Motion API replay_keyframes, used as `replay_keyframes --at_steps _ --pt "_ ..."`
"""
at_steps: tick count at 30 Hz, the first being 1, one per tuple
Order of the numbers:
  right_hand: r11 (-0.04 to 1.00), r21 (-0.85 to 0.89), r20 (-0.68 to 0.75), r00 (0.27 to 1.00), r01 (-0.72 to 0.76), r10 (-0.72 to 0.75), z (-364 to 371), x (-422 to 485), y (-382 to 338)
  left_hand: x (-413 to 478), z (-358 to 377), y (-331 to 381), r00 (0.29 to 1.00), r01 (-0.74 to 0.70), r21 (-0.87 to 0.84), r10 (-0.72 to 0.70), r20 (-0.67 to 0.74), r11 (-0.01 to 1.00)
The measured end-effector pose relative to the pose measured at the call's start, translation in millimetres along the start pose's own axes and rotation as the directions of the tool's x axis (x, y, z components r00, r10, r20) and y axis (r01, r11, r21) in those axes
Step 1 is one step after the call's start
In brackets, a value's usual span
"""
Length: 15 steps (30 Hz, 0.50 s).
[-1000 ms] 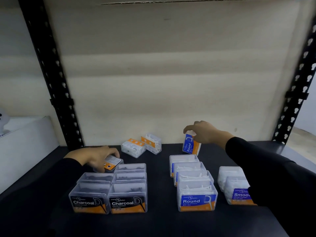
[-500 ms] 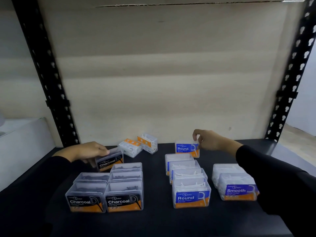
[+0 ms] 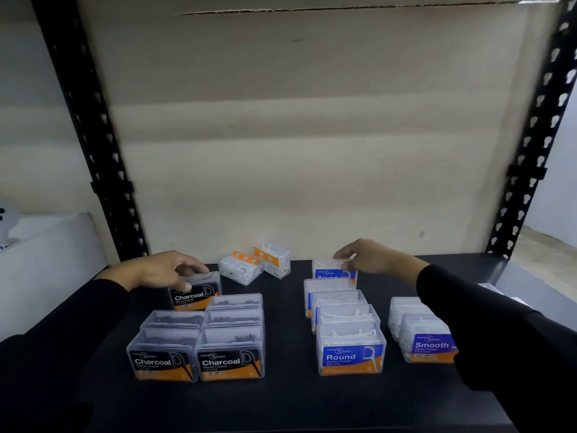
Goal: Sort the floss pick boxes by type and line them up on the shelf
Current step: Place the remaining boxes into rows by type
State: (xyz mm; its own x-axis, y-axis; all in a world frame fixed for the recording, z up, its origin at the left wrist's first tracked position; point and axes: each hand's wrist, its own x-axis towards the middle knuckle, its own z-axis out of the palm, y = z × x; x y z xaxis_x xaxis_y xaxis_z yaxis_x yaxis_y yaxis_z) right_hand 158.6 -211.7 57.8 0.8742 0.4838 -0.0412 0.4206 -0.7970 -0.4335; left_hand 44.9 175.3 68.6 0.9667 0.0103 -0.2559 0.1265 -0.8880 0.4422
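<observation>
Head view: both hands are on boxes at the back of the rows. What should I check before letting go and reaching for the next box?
1. Charcoal box in the left hand has its label facing forward: ok.
2. That box is squared up behind the left Charcoal column: not ok, it sits offset to the right.
3. Round box in the right hand is in line behind the Round row: ok.
4. The two loose boxes at the back are sorted: not ok, they lie apart from every row; type cannot tell.
5. Smooth row is straight: cannot tell, the right sleeve covers part of it.
</observation>
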Motion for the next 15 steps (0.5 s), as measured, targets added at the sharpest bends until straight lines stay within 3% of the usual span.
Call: replay_keyframes --at_steps 15 --pt "0.973 0.23 0.165 0.986 -0.028 -0.011 8.0 -6.7 -12.7 -26.7 -2.1 18.3 0.951 0.119 -0.009 -0.111 0.289 0.993"
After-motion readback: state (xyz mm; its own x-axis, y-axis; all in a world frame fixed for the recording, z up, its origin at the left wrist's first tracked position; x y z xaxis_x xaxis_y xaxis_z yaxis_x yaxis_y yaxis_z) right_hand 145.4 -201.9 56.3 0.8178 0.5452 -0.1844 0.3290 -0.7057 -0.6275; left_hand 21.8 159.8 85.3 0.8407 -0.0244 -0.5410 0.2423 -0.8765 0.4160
